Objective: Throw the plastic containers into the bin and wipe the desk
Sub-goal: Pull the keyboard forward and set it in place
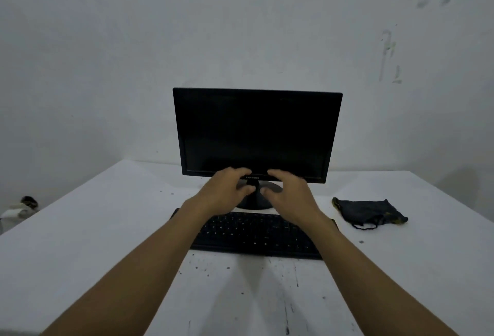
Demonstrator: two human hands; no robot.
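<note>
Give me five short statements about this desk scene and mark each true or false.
1. The monitor screen is dark. True.
2. The dark cloth lies left of the keyboard. False: it lies to the right.
3. Both hands reach toward the monitor's stand. True.
4. The right hand holds the cloth. False: it is empty, apart from the cloth.
5. The left hand rests flat on the desk. False: it is raised over the keyboard.
</note>
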